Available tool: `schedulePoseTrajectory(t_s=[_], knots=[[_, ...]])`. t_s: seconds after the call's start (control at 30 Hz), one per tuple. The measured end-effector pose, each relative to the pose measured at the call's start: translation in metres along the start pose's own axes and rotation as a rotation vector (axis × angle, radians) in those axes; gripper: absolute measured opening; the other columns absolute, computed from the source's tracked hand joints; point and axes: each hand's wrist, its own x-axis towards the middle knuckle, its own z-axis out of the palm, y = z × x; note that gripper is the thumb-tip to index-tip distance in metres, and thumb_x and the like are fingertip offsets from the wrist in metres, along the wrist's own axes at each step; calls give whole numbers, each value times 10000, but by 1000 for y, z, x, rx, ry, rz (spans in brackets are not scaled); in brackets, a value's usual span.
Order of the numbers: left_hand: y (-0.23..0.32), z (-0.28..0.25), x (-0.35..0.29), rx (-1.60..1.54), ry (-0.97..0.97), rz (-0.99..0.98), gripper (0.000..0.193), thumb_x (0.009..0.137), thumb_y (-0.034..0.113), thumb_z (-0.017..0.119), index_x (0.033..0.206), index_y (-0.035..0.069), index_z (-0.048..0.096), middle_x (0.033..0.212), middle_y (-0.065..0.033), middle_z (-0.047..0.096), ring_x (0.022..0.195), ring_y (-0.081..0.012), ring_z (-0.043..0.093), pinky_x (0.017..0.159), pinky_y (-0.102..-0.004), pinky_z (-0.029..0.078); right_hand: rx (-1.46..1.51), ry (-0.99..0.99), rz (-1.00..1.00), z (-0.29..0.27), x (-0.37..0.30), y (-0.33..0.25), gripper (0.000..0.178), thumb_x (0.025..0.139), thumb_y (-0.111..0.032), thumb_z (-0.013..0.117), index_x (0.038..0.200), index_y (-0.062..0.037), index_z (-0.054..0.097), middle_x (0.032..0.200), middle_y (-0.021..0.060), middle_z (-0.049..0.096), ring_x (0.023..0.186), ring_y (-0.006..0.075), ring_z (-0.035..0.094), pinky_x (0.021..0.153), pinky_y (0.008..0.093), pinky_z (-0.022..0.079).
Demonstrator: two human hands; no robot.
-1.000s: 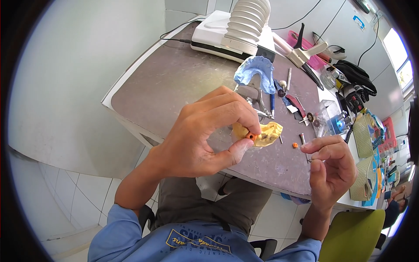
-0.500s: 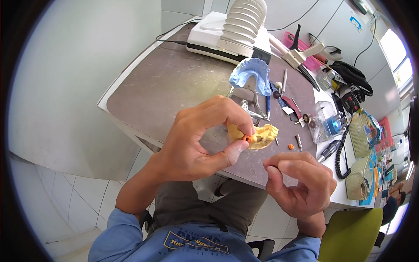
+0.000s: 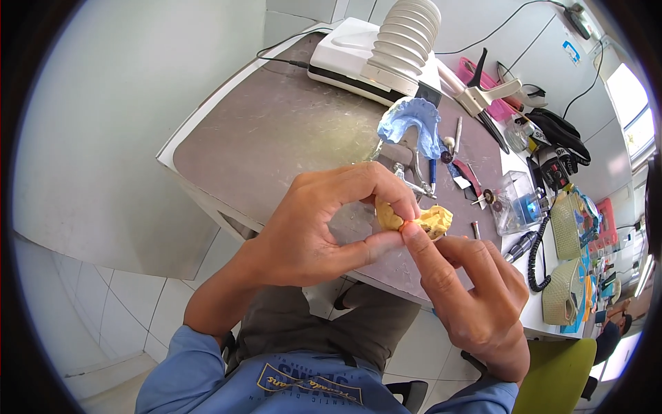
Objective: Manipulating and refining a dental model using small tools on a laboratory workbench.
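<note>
Between the thumb and index finger of my left hand a small orange piece is pinched. The index fingertip of my right hand presses against that piece from the right. My right thumb is hidden, and the other right fingers are curled, so anything they hold does not show. Just beyond the fingertips is a yellow dental cast, partly covered by my left hand. A metal articulator stands behind it, with a blue dental cast on its far part.
A white machine with a ribbed hose stands at the back of the bench. To the right lie a blue pen, a clear box, a handpiece with a coiled cord and woven baskets. A green chair is at lower right.
My right hand has moved up and left, and its index fingertip now meets the orange piece. My left hand still pinches the piece. The view has shifted slightly.
</note>
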Motion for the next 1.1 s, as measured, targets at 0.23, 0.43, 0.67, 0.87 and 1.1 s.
schedulePoseTrajectory(t_s=[0.23,0.43,0.67,0.87,1.1], knots=[[0,-2,0,200,5,109,340,754,24,847,1051,33,681,1082,-148,713,1038,-249,700,918,-360,551,-82,-44,-81,-5,4,-1,544,691,38,764,1230,-32,730,805,55,610,638,153,606,537,273,510],[-2,1,0,194,37,154,355,750,26,846,1066,41,685,1075,-135,713,1017,-256,706,893,-361,559,-85,-55,-63,-9,7,-3,478,729,39,695,1200,-31,738,758,3,510,584,80,518,503,226,451],[-1,1,3,213,13,162,386,736,30,855,1069,61,663,1039,-119,696,971,-264,700,839,-368,563,149,3,284,-8,-7,1,457,771,90,742,1213,-13,695,743,103,676,609,191,658,581,314,530],[-1,-2,5,257,-43,185,383,735,49,860,1057,59,653,1023,-111,687,935,-252,695,786,-356,562,33,-59,29,-3,-12,5,575,702,47,721,1265,-71,722,781,7,572,614,105,563,518,258,485],[3,-7,13,258,-107,181,410,730,76,875,1072,35,652,993,-105,702,919,-265,708,783,-364,570,-192,-73,-65,-5,-4,-3,569,671,43,704,1231,-53,739,788,23,511,602,89,531,503,229,452]])
